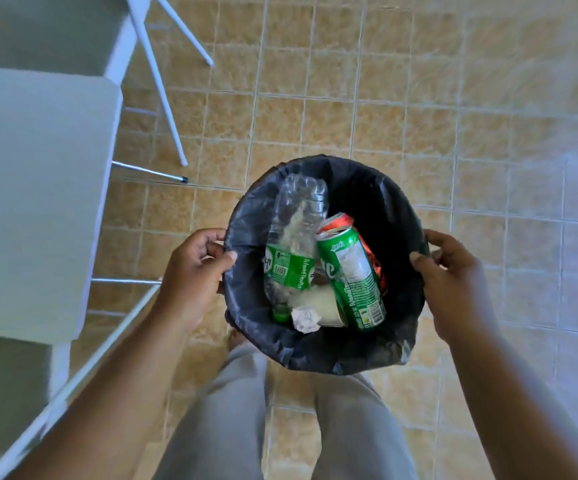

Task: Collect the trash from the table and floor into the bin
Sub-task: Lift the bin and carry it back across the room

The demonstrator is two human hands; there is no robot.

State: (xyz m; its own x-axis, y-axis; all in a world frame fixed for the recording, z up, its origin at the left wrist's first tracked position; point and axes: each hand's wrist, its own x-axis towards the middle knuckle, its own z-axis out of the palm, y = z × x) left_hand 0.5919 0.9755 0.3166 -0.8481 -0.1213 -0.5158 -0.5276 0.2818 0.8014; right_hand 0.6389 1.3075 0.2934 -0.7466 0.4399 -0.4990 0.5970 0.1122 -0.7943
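Looking down from the head camera; I see the bin (315,355) in the middle of the view, just beyond my knees, lined with a black bag (384,209) folded over its rim; I cannot tell whether it stands on the floor (384,116) or is lifted off it.

Left hand (194,271) on the left rim; thumb inside, fingers curled over the outside, pinching rim and liner together. Right hand (453,278) on the right rim; same hold, thumb inside, fingers wrapped outside.

Contents of the bin: crushed clear bottle (294,230) with a green label, lying along the left side, its green cap at the near end; green can (349,278) to its right, tilted, leaning on a red can (339,220) that shows behind it; crumpled paper ball (304,318) at the near side, touching a pale cup (325,303) lying on its side between bottle and green can.

Surroundings: tan tiled floor; white table (31,202) at the left edge; thin white legs (162,98) slanting down at far left; light trousers (225,410) at the near edge.
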